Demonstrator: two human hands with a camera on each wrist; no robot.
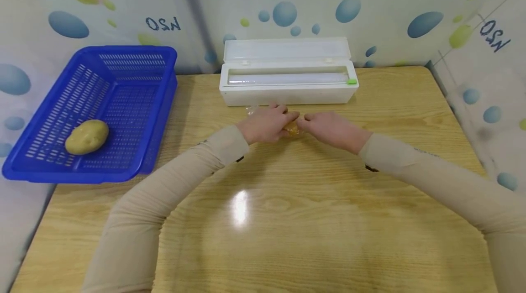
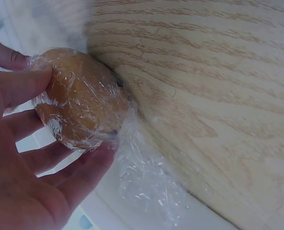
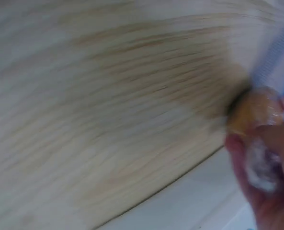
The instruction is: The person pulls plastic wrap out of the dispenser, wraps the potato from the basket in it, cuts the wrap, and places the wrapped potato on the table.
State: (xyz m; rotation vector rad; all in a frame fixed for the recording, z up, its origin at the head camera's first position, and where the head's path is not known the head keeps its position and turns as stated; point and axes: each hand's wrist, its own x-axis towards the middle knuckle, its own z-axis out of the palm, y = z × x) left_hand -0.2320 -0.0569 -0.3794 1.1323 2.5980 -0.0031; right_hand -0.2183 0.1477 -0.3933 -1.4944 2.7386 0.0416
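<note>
Close to the front of the white wrap box, both hands hold a potato [image 1: 292,129] with a brownish-orange look under its clear film. My left hand [image 1: 269,124] grips it from the left, and in the left wrist view its thumb and fingers curve around the wrapped potato [image 2: 79,96]. A crumpled tail of plastic wrap [image 2: 146,172] trails from it. On the other side, my right hand [image 1: 330,129] grips the potato and its film between thumb and fingers. The blurred right wrist view shows bunched film [image 3: 262,165] at that hand.
Just behind the hands stands a white cling-film box [image 1: 287,97], lid raised, with a roll inside and a green slider [image 1: 351,81] at its right end. A blue basket [image 1: 164,128] at the left of the wooden table [image 1: 296,220] holds one unwrapped potato [image 1: 87,137].
</note>
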